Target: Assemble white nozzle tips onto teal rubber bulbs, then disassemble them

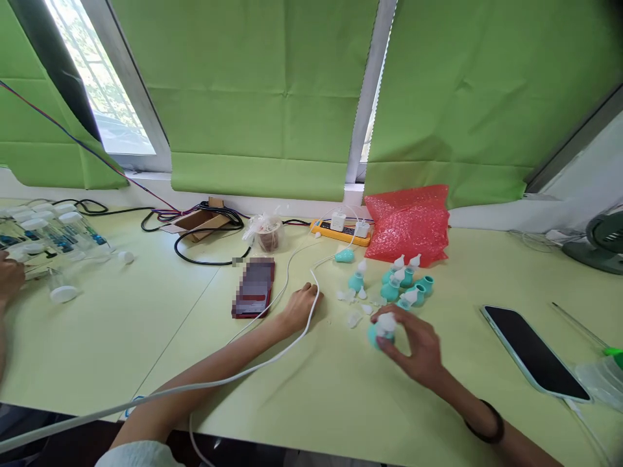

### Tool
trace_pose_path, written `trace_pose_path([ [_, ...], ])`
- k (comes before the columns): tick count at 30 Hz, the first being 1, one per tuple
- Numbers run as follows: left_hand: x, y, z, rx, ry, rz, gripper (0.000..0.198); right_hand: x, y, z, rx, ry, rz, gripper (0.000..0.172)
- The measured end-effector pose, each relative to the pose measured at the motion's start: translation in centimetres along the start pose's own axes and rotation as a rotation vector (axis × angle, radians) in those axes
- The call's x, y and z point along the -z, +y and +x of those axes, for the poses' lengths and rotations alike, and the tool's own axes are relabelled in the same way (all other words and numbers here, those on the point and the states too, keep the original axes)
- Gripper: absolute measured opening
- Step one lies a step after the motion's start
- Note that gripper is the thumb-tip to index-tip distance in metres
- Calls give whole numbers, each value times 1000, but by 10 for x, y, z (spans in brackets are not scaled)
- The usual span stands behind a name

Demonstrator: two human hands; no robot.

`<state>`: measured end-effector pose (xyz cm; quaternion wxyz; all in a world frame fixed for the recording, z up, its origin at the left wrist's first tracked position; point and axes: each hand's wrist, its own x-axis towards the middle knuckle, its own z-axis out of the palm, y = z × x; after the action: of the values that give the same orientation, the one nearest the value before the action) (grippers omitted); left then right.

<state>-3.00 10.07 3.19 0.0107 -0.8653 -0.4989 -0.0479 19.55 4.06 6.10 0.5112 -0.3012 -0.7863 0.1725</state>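
Observation:
My right hand (413, 340) grips a small round teal squeeze bulb (373, 335) between thumb and fingers, with a white cap-like piece (386, 323) on top; it is slightly blurred. My left hand (300, 308) rests on the table with its fingers curled in, beside a white cable (314, 305); nothing shows in it. Beyond the right hand stand several teal bulbs (390, 290), some topped with white nozzles (399, 262), others with open necks. Another teal bulb (344, 256) lies on its side. Loose white nozzles and translucent bits (354, 318) are scattered between the hands.
A red bubble-wrap bag (409, 224) and a yellow power strip (341, 232) sit at the back. Phones lie left (254, 288) and right (535, 353). A co-worker's hand (10, 279) is at far left by clear, white-capped bottles (58, 233). The white cable crosses my left arm.

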Motion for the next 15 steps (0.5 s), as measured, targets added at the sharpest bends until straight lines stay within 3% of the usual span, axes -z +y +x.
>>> trace_pose_path([
  [5, -5, -6, 12, 116, 42, -16, 24, 66, -6, 17, -120, 279, 4, 13],
  [8, -9, -15, 27, 201, 39, -22, 24, 95, -11, 29, -235, 407, 19, 12],
  [11, -11, -16, 42, 260, 20, -36, 23, 107, -7, 47, -316, 373, 33, 17],
  [15, -14, -1, 55, 327, 37, -74, 19, 96, 14, 79, -359, 223, 3, 27],
])
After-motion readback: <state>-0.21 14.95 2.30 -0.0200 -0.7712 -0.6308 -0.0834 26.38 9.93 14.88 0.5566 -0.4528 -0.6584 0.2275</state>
